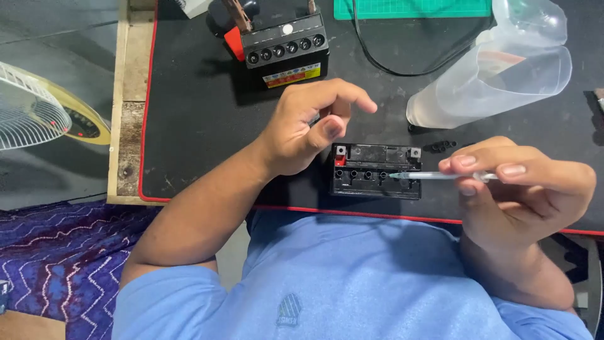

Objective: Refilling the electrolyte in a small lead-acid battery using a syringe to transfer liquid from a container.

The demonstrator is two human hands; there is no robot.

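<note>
Far left, a white fan (28, 107) sits off the edge of the bench, beside the black mat (195, 126) with its red border. Moving in, a second black battery (286, 47) stands at the top of the mat, a row of round ports along its face and a yellow-red label below.

Now the left hand (302, 129): it hovers just above the left end of the small black battery (376, 171), fingers curled loosely, thumb tucked toward the forefinger. Whether it pinches anything cannot be told from here.

The small battery lies in the middle of the mat near its front edge, a row of open filler holes showing and a red tab at its left corner.

Over it, a clear syringe (440, 176) lies nearly level, tip right at one of the holes toward the battery's right side. The right hand (522, 189) grips the syringe barrel between thumb and fingers.

Behind, a clear plastic jug (497, 82) lies tipped on its side, small black caps (443, 146) just below it. A green cutting mat (409, 7) edges the top.
</note>
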